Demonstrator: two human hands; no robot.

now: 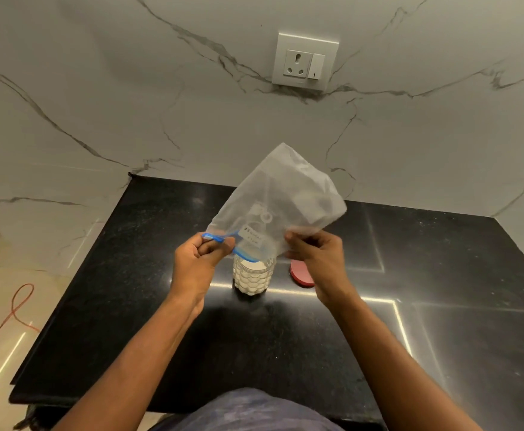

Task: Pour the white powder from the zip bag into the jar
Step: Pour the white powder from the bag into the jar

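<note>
A clear zip bag (281, 197) with a blue zip strip and a small white label is held upside down, its mouth right over the jar. My left hand (197, 262) pinches the blue zip edge on the left. My right hand (316, 256) grips the bag's right side near the mouth. The bag looks nearly empty, with a dusty white film inside. Below it stands a clear textured jar (253, 278) on the black counter, filled with white powder almost to its open rim.
A red lid (301, 275) lies flat on the black granite counter (441, 306), just right of the jar and partly behind my right hand. A marble wall with a socket (304, 62) rises behind. An orange cable (18, 309) lies on the floor at left.
</note>
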